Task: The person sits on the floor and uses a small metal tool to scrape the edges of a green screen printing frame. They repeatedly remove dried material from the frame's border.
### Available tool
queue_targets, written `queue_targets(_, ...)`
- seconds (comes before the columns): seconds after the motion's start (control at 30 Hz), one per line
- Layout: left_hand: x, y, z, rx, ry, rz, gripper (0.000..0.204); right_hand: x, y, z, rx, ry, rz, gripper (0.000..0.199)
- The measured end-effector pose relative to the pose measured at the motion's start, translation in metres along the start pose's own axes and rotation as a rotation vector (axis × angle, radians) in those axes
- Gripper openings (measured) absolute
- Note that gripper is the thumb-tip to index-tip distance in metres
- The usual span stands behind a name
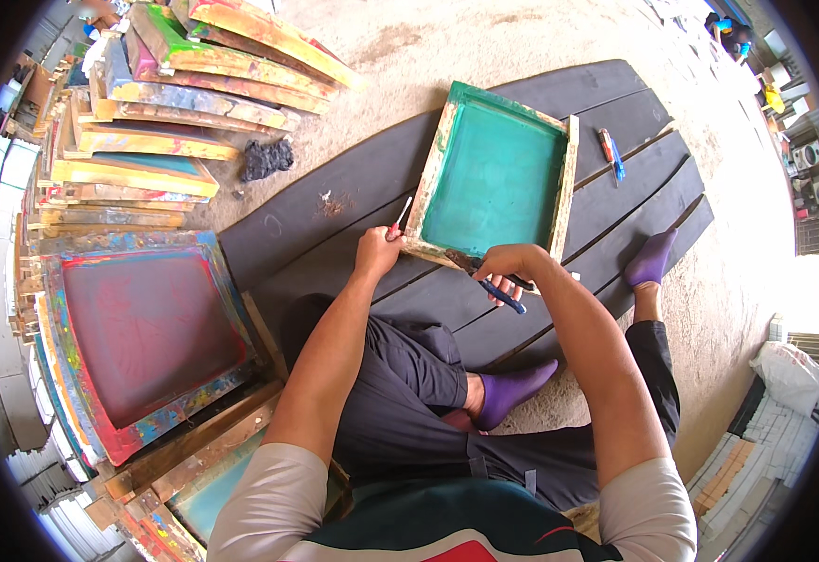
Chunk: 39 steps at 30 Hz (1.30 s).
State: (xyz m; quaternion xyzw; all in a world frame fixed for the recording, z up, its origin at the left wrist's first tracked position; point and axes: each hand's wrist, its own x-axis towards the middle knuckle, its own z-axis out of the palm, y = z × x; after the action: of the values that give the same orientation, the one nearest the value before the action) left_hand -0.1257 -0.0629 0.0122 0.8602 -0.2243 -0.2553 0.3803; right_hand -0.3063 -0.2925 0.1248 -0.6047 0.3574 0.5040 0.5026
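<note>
The pale floor [732, 234] (stained in patches) is brightly lit.

Left arm [320, 370] and right arm [589, 328] outstretched, left fingers [386, 245] clenched, right fingers [505, 288] curled.

The left hand [377, 251] holds a red-handled tool [394, 230] beside the green frame [495, 176]; the right hand [514, 266] holds blue-handled pliers [510, 303] at its near edge. At left are more frames [135, 175].

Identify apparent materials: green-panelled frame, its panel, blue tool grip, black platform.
Frame: probably wood, worn; pale patches between paint smears.
Panel: maybe coated mesh, satin; flat taut sheet, weave unclear.
Tool grip: likely plastic, smooth; solid blue.
Platform: possibly painted wood, matte; gaps like planks.
</note>
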Motion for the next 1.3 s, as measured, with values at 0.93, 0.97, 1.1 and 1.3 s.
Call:
queue_targets(0.93, -0.003, -0.004, -0.005, -0.005, 0.057, 0.023, 0.032, 0.068, 0.057, 0.119, -0.215, 1.028, -0.393, 0.049)
queue_targets(0.97, -0.003, -0.001, -0.008, -0.028, 0.083, -0.001, 0.032, 0.068, 0.056, 0.120, -0.230, 1.029, -0.414, 0.051)
queue_targets(1.1, -0.021, 0.042, -0.039, -0.451, -0.300, -0.126, 0.030, 0.059, 0.047, 0.121, -0.283, 1.018, -0.477, 0.055)
queue_targets(1.3, -0.031, 0.045, -0.055, -0.619, -0.497, -0.181, 0.025, 0.033, -0.002, 0.135, -0.223, 0.902, -0.546, 0.052)
